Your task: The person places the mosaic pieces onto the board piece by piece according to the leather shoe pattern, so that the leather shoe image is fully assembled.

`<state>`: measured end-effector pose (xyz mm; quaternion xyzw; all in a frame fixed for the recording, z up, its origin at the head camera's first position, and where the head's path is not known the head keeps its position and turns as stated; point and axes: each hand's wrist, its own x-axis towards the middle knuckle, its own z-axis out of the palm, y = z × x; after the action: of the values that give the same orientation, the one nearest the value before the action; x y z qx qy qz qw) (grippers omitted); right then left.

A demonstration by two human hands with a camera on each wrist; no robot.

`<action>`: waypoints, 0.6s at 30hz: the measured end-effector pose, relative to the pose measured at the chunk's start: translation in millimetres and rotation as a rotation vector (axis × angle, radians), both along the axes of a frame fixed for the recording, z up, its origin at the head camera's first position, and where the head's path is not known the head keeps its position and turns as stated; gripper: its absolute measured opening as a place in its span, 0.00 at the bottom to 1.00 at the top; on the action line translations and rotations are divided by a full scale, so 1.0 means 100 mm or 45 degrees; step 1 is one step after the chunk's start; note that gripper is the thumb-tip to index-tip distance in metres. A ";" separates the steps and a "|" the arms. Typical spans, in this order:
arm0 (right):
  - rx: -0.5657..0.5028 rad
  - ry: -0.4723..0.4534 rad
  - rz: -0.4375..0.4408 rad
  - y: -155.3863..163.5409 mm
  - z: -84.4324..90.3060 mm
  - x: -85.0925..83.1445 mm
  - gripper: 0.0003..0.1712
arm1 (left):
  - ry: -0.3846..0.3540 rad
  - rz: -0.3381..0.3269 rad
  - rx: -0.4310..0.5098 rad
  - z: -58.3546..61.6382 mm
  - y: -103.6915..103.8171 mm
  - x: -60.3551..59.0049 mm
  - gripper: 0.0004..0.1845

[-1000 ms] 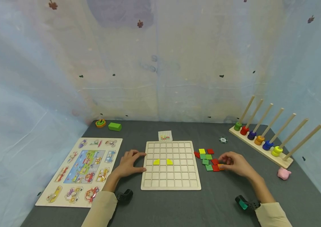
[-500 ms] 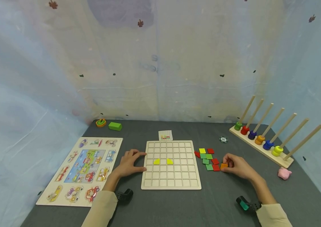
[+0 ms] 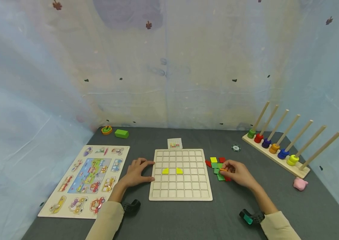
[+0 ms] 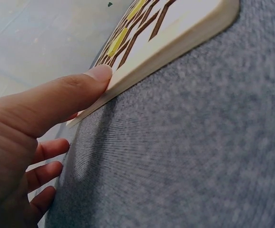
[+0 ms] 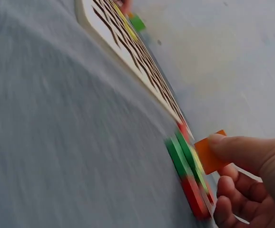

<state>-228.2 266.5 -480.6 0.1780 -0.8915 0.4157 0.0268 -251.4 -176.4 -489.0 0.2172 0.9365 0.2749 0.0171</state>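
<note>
Between thumb and fingers my right hand pinches an orange square tile, raised over the loose tiles in the head view. Under and beside it lie green tiles, red tiles and a yellow tile. My left hand rests at the left edge of a wooden grid board, its thumb touching the rim and the other fingers extended. Two yellow quarter-round-looking pieces sit in the board's cells.
A small pattern card lies behind the board. On the left is a vehicle puzzle, with a green block farther back. To the right stand a peg rack, a poker chip and a pink pig.
My right hand first drew the orange tile right, away from the red ones, then lifted it and moved left over the tile group. My left hand stays at the board's edge.
</note>
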 end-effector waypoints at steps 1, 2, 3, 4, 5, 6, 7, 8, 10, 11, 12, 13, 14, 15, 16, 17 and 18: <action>-0.016 0.000 0.014 -0.07 0.00 -0.01 0.11 | 0.000 -0.002 0.002 0.00 0.00 0.00 0.35; -0.033 0.001 0.030 -0.13 0.00 -0.02 0.11 | -0.002 -0.004 0.004 0.00 -0.01 0.00 0.35; -0.049 0.004 0.051 -0.21 -0.01 -0.03 0.11 | 0.000 -0.005 0.002 0.00 -0.01 -0.01 0.35; -0.061 0.004 0.075 -0.28 0.00 -0.04 0.11 | 0.000 -0.005 0.002 0.00 -0.01 -0.01 0.35; -0.076 0.007 0.108 -0.35 0.00 -0.04 0.10 | 0.000 -0.007 0.000 -0.01 -0.01 -0.01 0.35; -0.092 0.007 0.139 -0.43 0.01 -0.04 0.10 | 0.000 -0.008 0.000 0.00 -0.01 -0.01 0.35; -0.106 0.008 0.171 -0.51 0.02 -0.04 0.10 | 0.001 -0.008 0.000 0.00 -0.01 -0.01 0.35; -0.119 0.012 0.197 -0.59 0.03 -0.03 0.09 | 0.005 -0.009 0.000 0.00 -0.01 -0.01 0.35; -0.138 0.015 0.236 -0.76 0.07 -0.02 0.08 | 0.006 -0.013 0.004 0.01 -0.01 -0.01 0.35; -0.147 0.017 0.250 -0.84 0.09 -0.01 0.08 | 0.006 -0.016 0.007 0.01 -0.01 -0.01 0.35; -0.153 0.020 0.255 -0.92 0.10 -0.01 0.08 | 0.007 -0.017 0.012 0.02 -0.01 -0.01 0.35; -0.156 0.022 0.257 -1.00 0.10 -0.01 0.07 | 0.006 -0.018 0.014 0.02 -0.01 0.00 0.35; -0.167 0.025 0.262 -1.07 0.11 -0.01 0.07 | 0.006 -0.020 0.015 0.02 -0.01 0.00 0.35; -0.173 0.025 0.263 -1.14 0.10 -0.02 0.07 | 0.003 -0.020 0.016 0.02 -0.01 0.00 0.35; -0.174 0.027 0.264 -1.20 0.09 -0.03 0.07 | 0.001 -0.019 0.016 0.02 -0.01 0.00 0.35; -0.175 0.027 0.264 -1.26 0.08 -0.04 0.07 | 0.002 -0.017 0.013 0.02 -0.01 0.01 0.35; -0.179 0.030 0.264 -1.32 0.06 -0.04 0.07 | 0.003 -0.015 0.011 0.02 -0.01 0.00 0.35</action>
<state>-232.7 134.3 -474.4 0.2718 -0.8365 0.4758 0.0066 -251.1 -177.3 -486.9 0.2230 0.9341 0.2784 0.0166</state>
